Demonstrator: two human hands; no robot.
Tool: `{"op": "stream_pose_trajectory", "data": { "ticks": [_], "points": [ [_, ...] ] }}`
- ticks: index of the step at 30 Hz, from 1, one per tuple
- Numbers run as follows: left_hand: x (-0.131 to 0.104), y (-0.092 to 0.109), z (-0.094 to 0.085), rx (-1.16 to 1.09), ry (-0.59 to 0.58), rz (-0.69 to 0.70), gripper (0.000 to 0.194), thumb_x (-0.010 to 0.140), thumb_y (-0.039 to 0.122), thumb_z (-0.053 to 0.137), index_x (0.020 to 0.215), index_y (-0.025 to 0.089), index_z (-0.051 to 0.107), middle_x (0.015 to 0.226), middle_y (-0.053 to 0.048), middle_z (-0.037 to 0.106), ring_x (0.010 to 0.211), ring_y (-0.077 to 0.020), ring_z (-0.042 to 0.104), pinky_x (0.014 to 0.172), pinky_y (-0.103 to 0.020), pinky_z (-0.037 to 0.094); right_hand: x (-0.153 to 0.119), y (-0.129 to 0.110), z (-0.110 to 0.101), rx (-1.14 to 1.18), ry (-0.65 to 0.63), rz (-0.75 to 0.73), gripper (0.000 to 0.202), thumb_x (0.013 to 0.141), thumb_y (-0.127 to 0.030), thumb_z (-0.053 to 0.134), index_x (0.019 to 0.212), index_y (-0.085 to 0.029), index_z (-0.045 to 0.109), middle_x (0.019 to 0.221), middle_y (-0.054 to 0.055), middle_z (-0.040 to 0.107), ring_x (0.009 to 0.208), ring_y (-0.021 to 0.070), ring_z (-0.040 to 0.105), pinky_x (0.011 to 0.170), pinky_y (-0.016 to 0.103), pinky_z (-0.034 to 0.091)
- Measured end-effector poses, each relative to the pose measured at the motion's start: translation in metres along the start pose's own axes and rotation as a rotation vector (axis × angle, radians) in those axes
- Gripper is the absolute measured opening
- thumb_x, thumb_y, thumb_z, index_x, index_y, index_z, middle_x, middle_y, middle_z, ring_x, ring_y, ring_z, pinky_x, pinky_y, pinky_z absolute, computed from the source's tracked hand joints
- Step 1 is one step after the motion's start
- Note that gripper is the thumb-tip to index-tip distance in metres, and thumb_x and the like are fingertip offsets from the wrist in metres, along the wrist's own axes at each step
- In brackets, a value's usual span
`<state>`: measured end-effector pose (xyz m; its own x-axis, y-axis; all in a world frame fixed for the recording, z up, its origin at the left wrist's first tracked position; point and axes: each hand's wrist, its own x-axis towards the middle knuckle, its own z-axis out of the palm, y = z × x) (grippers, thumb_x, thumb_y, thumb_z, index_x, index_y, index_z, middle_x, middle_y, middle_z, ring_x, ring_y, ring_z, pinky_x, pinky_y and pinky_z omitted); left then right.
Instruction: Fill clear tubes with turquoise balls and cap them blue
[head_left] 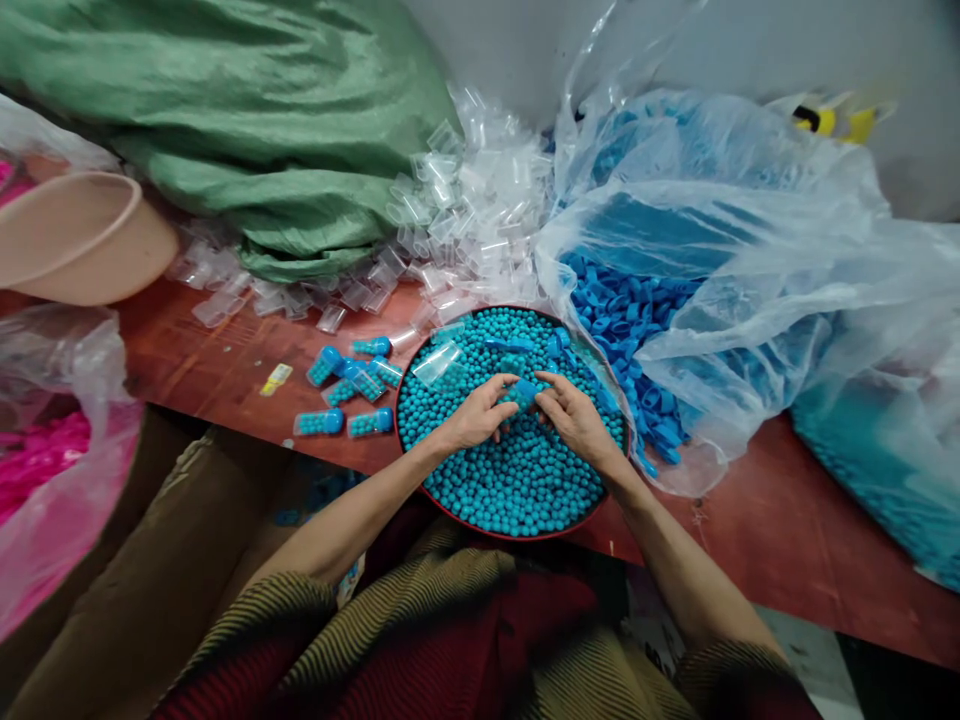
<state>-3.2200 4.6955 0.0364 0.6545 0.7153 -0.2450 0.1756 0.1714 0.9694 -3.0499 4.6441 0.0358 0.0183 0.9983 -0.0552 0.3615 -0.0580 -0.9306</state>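
A round, red-rimmed tray [439, 503] full of small blue beads [510, 490] lies in front of me. Above the beads, the closed fingers of my left hand [478, 415] grip a small transparent container [517, 396] with blue beads showing in it. My right hand [576, 418] pinches the blue cap [528, 387] at the container's upper end; whether the cap is fully seated I cannot tell. Another transparent container [436, 364] lies on the beads at the tray's left, and several loose blue caps [559, 343] lie on them near the far rim.
Several filled, capped containers [319, 422] lie left of the tray on the red table [202, 370]. Behind are a heap of transparent containers [487, 200] and a green sack [262, 130]. A plastic bag [720, 270] of blue caps stands right; a beige tub [82, 240] sits left.
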Motion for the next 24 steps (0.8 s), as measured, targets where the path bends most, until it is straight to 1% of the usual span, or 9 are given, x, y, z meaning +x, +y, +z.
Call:
{"op": "stream_pose_trajectory", "data": {
  "ticks": [1,3,5,7,11,15,18,20,24],
  "points": [
    [0.000,0.000,0.000,-0.014,-0.005,0.003,0.041,0.080,0.027,0.051,0.119,0.019,0.040,0.089,-0.002,0.056,0.053,-0.0066,0.051,0.039,-0.017,0.042,-0.001,0.000,-0.001,-0.024,0.014,-0.016,0.035,0.086,-0.035,0.044,0.115,-0.018,0.055,0.069,0.000,0.063,0.061,0.0146,0.059,0.063,0.029,0.050],
    [-0.001,0.000,0.001,-0.031,-0.009,0.000,0.042,0.080,0.027,0.050,0.120,0.018,0.040,0.089,-0.001,0.055,0.052,-0.0060,0.051,0.039,-0.017,0.041,-0.003,-0.002,-0.002,-0.094,0.071,-0.067,0.032,0.086,-0.035,0.048,0.111,-0.018,0.060,0.082,0.003,0.068,0.075,0.0175,0.063,0.074,0.033,0.051],
    [-0.002,0.003,0.003,-0.039,-0.005,-0.013,0.044,0.080,0.026,0.050,0.122,0.017,0.039,0.087,-0.001,0.054,0.051,-0.0055,0.050,0.038,-0.016,0.040,-0.005,-0.002,-0.001,-0.193,0.137,-0.150,0.028,0.085,-0.033,0.051,0.106,-0.019,0.063,0.097,0.006,0.069,0.090,0.0199,0.064,0.084,0.036,0.050],
    [-0.004,0.005,0.003,-0.052,0.000,-0.025,0.046,0.081,0.025,0.050,0.124,0.017,0.038,0.084,0.000,0.054,0.050,-0.0055,0.049,0.037,-0.016,0.039,-0.008,-0.002,0.001,-0.305,0.177,-0.250,0.027,0.086,-0.029,0.050,0.107,-0.020,0.064,0.102,0.007,0.068,0.097,0.0207,0.062,0.088,0.038,0.048],
    [-0.008,0.009,0.004,-0.084,0.011,-0.036,0.048,0.082,0.026,0.050,0.128,0.017,0.039,0.078,0.001,0.051,0.050,-0.0055,0.048,0.037,-0.016,0.037,-0.014,0.000,0.005,-0.445,0.213,-0.359,0.029,0.090,-0.024,0.044,0.110,-0.019,0.065,0.106,0.011,0.067,0.102,0.0206,0.060,0.090,0.038,0.049],
    [-0.009,0.011,0.005,-0.155,-0.022,-0.061,0.050,0.080,0.029,0.054,0.127,0.018,0.041,0.076,0.002,0.049,0.048,-0.0048,0.048,0.036,-0.015,0.034,-0.018,-0.002,0.006,-0.353,0.240,-0.385,0.026,0.090,-0.021,0.046,0.105,-0.021,0.067,0.103,0.008,0.068,0.097,0.0178,0.063,0.088,0.035,0.052],
    [-0.010,0.011,0.006,-0.175,-0.043,-0.085,0.054,0.079,0.031,0.056,0.128,0.018,0.039,0.073,0.004,0.049,0.047,-0.0047,0.048,0.036,-0.015,0.034,-0.020,-0.003,0.008,-0.313,0.329,-0.418,0.021,0.088,-0.021,0.050,0.099,-0.021,0.068,0.095,0.006,0.069,0.089,0.0164,0.065,0.082,0.032,0.054],
    [-0.011,0.012,0.007,-0.186,-0.028,-0.088,0.055,0.079,0.032,0.057,0.129,0.018,0.039,0.070,0.005,0.048,0.045,-0.0047,0.048,0.035,-0.015,0.033,-0.021,-0.001,0.011,-0.371,0.365,-0.480,0.022,0.088,-0.019,0.050,0.100,-0.020,0.069,0.096,0.007,0.069,0.089,0.0163,0.065,0.081,0.031,0.055],
    [-0.014,0.012,0.012,-0.231,0.029,-0.077,0.051,0.079,0.035,0.058,0.125,0.019,0.044,0.068,0.006,0.045,0.043,-0.0040,0.044,0.034,-0.015,0.029,-0.024,0.005,0.015,-0.472,0.336,-0.603,0.028,0.088,-0.014,0.046,0.104,-0.021,0.069,0.101,0.009,0.070,0.095,0.0173,0.065,0.082,0.032,0.056]
  ]
}}
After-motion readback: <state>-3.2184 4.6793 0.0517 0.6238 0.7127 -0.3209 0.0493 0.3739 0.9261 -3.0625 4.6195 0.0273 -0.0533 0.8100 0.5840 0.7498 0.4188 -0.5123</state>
